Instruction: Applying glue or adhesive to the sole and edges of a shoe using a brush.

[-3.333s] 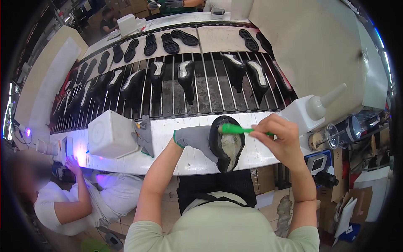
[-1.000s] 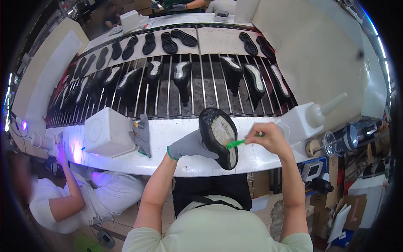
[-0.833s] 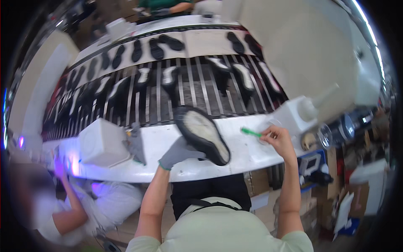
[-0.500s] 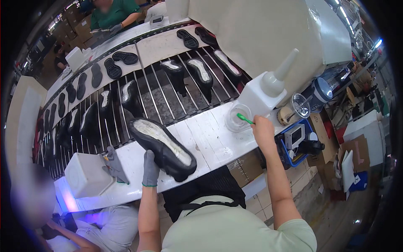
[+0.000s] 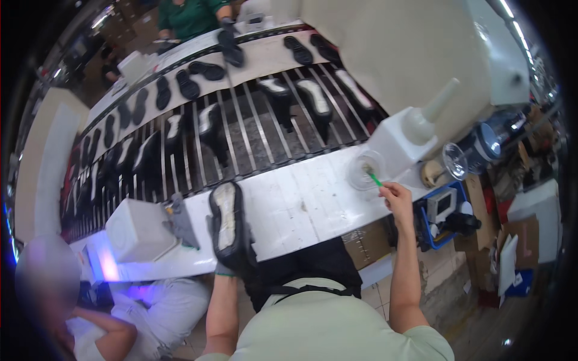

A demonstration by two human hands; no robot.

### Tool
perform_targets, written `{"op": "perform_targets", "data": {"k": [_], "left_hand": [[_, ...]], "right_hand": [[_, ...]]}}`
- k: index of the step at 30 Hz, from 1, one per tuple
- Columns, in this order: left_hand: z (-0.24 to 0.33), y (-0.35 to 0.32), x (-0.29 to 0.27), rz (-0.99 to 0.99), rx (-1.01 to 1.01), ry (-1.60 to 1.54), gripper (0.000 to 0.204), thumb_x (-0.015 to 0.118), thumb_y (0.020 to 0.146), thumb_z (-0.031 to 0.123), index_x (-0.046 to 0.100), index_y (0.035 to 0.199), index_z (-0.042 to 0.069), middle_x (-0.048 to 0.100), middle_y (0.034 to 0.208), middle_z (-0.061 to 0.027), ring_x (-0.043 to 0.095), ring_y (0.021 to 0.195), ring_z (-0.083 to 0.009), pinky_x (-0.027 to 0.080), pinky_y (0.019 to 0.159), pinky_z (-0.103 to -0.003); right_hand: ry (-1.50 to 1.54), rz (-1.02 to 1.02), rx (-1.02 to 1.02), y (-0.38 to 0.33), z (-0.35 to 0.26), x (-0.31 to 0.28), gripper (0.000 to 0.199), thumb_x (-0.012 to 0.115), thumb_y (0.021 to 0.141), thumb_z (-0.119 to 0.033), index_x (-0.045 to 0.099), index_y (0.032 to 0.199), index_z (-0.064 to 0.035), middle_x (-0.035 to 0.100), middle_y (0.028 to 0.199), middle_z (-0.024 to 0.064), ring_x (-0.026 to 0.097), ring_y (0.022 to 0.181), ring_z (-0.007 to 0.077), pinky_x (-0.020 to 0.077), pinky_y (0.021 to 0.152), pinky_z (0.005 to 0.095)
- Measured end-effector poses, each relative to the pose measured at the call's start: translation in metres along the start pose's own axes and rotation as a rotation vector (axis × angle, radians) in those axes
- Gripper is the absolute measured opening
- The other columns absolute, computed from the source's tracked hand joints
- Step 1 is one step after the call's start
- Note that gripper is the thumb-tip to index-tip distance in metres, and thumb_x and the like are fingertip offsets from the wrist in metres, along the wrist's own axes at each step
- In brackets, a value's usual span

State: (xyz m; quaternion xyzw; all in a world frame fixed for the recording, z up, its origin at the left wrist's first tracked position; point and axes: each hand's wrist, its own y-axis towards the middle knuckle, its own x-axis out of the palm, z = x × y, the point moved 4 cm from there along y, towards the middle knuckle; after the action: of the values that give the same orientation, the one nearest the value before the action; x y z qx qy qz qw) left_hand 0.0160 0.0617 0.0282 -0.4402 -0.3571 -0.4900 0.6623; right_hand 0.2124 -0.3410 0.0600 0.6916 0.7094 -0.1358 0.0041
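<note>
My left hand (image 5: 232, 256), in a grey glove, grips a black shoe sole (image 5: 226, 219) with a pale inner face, held upright over the white bench edge. Off to the right, my right hand (image 5: 397, 195) pinches a thin green brush (image 5: 375, 179). Its tip dips into a small clear round cup (image 5: 363, 170) on the white bench (image 5: 301, 204), beside a white squeeze bottle with a long nozzle (image 5: 409, 135).
A slatted conveyor (image 5: 241, 138) carries several black soles behind the bench. A white box (image 5: 135, 231) and a grey glove (image 5: 180, 222) sit at the left. One person crouches at lower left; another in green stands at the far side. Cartons and a blue crate lie at the right.
My right hand carried the green brush from the sole to the clear cup at the right. My left hand lowered the sole and drew it toward my body. My view swung right.
</note>
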Motion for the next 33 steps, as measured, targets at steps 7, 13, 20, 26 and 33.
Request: {"op": "perform_targets", "data": {"k": [7, 13, 20, 26, 33], "left_hand": [[-0.018, 0.005, 0.039, 0.168, 0.014, 0.134, 0.062, 0.046, 0.095, 0.051, 0.045, 0.134, 0.004, 0.056, 0.127, -0.0122, 0.061, 0.104, -0.0224, 0.048, 0.096, -0.035], [-0.013, 0.003, 0.089, 0.130, 0.073, 0.527, 0.051, 0.045, 0.097, 0.039, 0.051, 0.126, -0.003, 0.063, 0.113, -0.0125, 0.063, 0.098, -0.0184, 0.051, 0.088, -0.032], [0.004, 0.000, 0.135, 0.040, 0.148, 0.718, 0.058, 0.051, 0.092, 0.046, 0.051, 0.123, -0.004, 0.063, 0.105, -0.0082, 0.062, 0.088, -0.0124, 0.051, 0.077, -0.026], [0.009, -0.008, 0.154, -0.053, 0.205, 0.841, 0.058, 0.054, 0.089, 0.040, 0.049, 0.126, -0.005, 0.061, 0.109, -0.0096, 0.060, 0.093, -0.0139, 0.048, 0.083, -0.029], [0.016, -0.016, 0.161, -0.073, 0.279, 1.205, 0.064, 0.069, 0.080, 0.033, 0.049, 0.129, -0.003, 0.066, 0.105, -0.0131, 0.063, 0.095, -0.0183, 0.048, 0.085, -0.032]], "right_hand": [[0.342, -0.184, -0.003, 0.006, -0.054, 0.038, 0.015, 0.066, 0.086, -0.007, 0.067, 0.099, -0.0007, 0.066, 0.076, 0.0044, 0.051, 0.055, 0.0047, 0.0365, 0.049, 0.0169], [0.198, -0.610, -0.321, -0.044, -0.180, 0.115, 0.011, 0.071, 0.081, -0.005, 0.070, 0.090, 0.0001, 0.066, 0.078, 0.0027, 0.053, 0.062, 0.0059, 0.0393, 0.053, 0.0201], [-0.160, -0.692, -0.808, -0.084, -0.201, 0.129, 0.013, 0.079, 0.072, -0.005, 0.070, 0.081, -0.0018, 0.063, 0.074, 0.0038, 0.058, 0.066, 0.0117, 0.0415, 0.055, 0.0237], [-0.136, -0.598, -0.884, -0.085, -0.211, 0.138, 0.012, 0.078, 0.073, -0.003, 0.069, 0.081, 0.0017, 0.063, 0.076, 0.0064, 0.059, 0.068, 0.0134, 0.0439, 0.056, 0.0246], [-0.077, -0.530, -0.889, -0.079, -0.226, 0.147, 0.009, 0.076, 0.073, -0.001, 0.069, 0.078, 0.0023, 0.064, 0.075, 0.0073, 0.058, 0.067, 0.0107, 0.0426, 0.058, 0.0227]]}}
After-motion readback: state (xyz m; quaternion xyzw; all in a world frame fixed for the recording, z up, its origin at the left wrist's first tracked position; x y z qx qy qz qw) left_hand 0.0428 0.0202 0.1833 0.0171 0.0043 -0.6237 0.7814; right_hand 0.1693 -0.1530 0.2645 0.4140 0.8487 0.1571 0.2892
